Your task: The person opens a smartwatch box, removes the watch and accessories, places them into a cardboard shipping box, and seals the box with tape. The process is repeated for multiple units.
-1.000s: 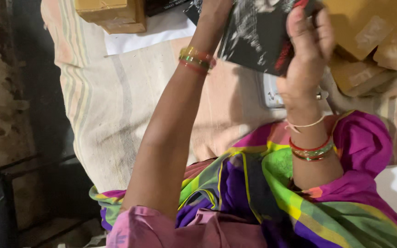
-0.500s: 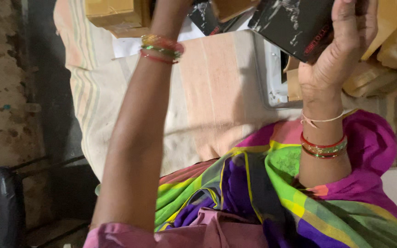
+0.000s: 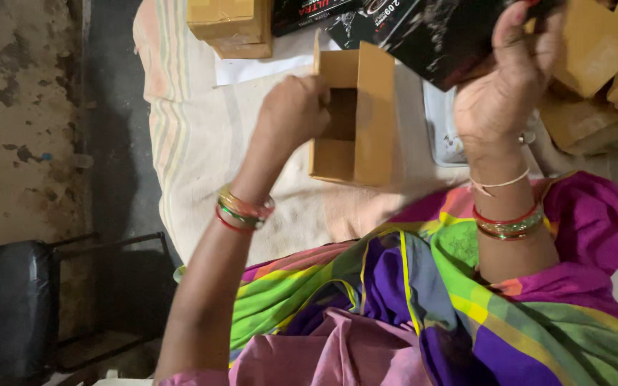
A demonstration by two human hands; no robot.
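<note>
Two hands are busy above a striped cloth-covered bed (image 3: 194, 136). The left hand (image 3: 291, 114) grips an open brown cardboard box (image 3: 355, 114), its fingers curled narrowly over the box's left wall with the fingertips tucked inside the opening, out of sight. The box stands on edge on the cloth, its open face turned up toward the camera, one flap standing up at the top. The right hand (image 3: 506, 93) is raised just to the right of the box and holds a glossy black packet (image 3: 430, 32); the thumb (image 3: 516, 36) presses across the packet's near face while the other fingers wrap behind it, hidden. The packet hangs tilted above the box's upper right corner, not touching it as far as can be seen. Bangles (image 3: 241, 211) ring both wrists. More brown cartons (image 3: 230, 25) lie at the top edge and at the far right, and a black chair (image 3: 16, 307) stands on the floor at lower left.
</note>
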